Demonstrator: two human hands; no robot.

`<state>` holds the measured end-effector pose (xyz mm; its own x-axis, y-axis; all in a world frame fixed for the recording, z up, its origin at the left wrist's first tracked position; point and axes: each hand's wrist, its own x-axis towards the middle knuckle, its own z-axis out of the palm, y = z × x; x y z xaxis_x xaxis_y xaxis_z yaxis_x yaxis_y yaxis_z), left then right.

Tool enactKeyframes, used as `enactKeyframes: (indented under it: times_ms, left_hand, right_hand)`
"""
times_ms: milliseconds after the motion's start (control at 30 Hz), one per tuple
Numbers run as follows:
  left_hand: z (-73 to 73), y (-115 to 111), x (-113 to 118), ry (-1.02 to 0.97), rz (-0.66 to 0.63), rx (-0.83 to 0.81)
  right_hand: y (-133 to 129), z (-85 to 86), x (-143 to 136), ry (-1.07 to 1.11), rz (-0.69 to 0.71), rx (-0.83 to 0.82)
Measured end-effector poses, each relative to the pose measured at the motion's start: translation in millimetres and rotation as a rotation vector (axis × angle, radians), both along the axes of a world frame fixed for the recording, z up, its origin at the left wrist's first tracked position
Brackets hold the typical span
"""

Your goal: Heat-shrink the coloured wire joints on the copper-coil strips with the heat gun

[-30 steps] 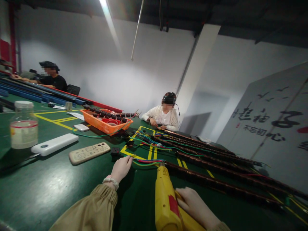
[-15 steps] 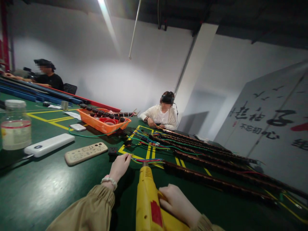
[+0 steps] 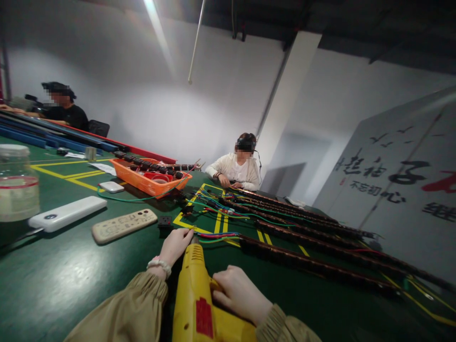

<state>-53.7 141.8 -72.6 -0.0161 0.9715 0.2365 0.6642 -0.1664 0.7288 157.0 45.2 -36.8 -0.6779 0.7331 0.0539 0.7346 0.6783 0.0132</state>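
Your right hand is wrapped round the yellow heat gun, and its nozzle has swept leftward along the wires, now right beside your left hand! That one pinches the coloured wires at their end, so the work seems centred there, fingers close by. Beyond your right hand: the dark wrapped bar.

The yellow heat gun has traversed left along the coloured wires. Its nozzle has moved from beside the dark cable's end to just beside the left hand. The right hand has shifted correspondingly. The jar now meets the view's left edge.
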Motion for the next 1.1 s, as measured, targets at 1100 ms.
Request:
enactKeyframes:
  times_ms: [1100]
  left_hand:
    - [-2.6, -8.4, -4.9, -0.008, -0.063, 0.056]
  right_hand:
    - [-2.7, 6.0, 95.2, 0.045, -0.308, -0.056]
